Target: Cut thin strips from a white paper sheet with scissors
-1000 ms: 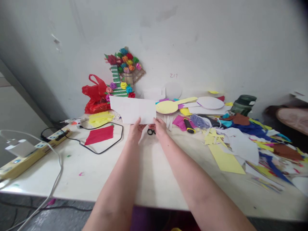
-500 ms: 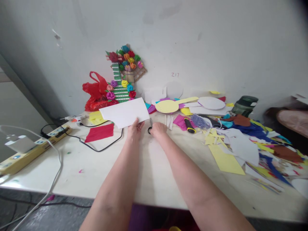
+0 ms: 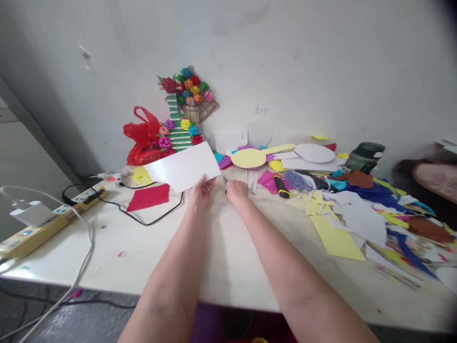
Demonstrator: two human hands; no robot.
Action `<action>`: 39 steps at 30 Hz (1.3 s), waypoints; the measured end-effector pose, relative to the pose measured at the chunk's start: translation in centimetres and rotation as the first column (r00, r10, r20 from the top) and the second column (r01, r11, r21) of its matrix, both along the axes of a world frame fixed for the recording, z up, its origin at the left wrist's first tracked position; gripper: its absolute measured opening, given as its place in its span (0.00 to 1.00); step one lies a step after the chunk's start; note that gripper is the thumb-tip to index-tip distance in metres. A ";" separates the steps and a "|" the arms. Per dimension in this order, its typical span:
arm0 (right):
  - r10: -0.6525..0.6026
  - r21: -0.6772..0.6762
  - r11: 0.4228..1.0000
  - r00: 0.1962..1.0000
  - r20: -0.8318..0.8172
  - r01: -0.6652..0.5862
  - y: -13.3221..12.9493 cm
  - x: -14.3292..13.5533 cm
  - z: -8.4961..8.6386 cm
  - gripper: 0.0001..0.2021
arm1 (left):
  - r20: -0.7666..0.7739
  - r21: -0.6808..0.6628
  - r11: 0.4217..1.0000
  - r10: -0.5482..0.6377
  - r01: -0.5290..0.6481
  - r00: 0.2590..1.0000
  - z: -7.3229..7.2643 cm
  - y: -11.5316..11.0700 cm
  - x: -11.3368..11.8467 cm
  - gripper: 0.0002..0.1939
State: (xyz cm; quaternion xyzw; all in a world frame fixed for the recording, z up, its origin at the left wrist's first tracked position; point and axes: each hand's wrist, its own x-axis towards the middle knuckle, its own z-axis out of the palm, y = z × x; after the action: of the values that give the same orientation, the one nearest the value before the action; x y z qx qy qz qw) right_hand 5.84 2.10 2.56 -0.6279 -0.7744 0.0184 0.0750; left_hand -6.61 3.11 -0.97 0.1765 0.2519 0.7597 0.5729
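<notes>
While your left hand [image 3: 200, 191] pinches its near right edge, thumb on top and fingers beneath, one white sheet of paper [image 3: 183, 167] sits tilted at the middle of the table, its left end overlapping some yellow paper [image 3: 142, 175] in view.

Scissors [image 3: 224, 179], one pair: in your right hand [image 3: 236, 192], whose fingers are curled closed about them, just right of the sheet; a narrow tip juts out, the rest is mostly hidden.

Red paper rectangle [image 3: 148, 198]: flat, near the sheet's lower left; a black cable [image 3: 164, 220] loops around its near side.

White sticks [image 3: 253, 181], a small bunch: just beyond your right hand.

Yellow paddle-shaped cutout [image 3: 248, 158] and white oval cutout [image 3: 314, 153]: side by side toward the wall [image 3: 303, 71].

Tool with black-and-yellow handle [image 3: 282, 186]: lying by magenta paper [image 3: 267, 181], right of the sticks.

Paper scraps, mixed colours [image 3: 364, 216]: heaped across the right side, a dark green bottle [image 3: 364, 157] behind them.

Paper-flower craft [image 3: 181, 119]: upright near the wall, beyond the sheet; red plastic bag [image 3: 143, 138] at its left.

Power strip [image 3: 53, 221]: at the left end of the table [image 3: 150, 257], a white charger [image 3: 34, 213] plugged in.
</notes>
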 end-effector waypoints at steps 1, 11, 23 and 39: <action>-0.014 0.007 1.000 1.000 -0.012 0.014 0.1 0.1 0.0 0.12 | -0.003 0.001 1.000 -0.003 0.003 1.000 0.0 0.0 0.0 0.07; -0.280 -0.275 0.956 0.566 -0.775 0.097 1.9 0.7 -1.2 0.20 | 0.036 -0.018 0.999 0.048 -0.048 0.998 0.3 0.1 0.0 0.06; -0.193 -0.241 0.900 0.163 -0.968 -0.363 2.1 1.9 -3.0 0.18 | 0.046 -0.022 1.000 0.020 -0.019 0.999 0.3 0.1 -0.1 0.07; -0.010 -0.130 0.888 0.263 -0.965 -0.442 1.1 2.2 -2.3 0.12 | 0.040 0.022 1.000 0.013 -0.014 0.999 0.3 0.0 -0.1 0.04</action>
State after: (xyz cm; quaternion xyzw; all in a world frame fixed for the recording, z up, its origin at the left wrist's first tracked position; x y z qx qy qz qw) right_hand 8.04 3.19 0.31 -0.3793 -0.6373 0.5438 0.3927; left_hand -6.69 3.07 -0.65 0.1660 0.2332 0.7697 0.5707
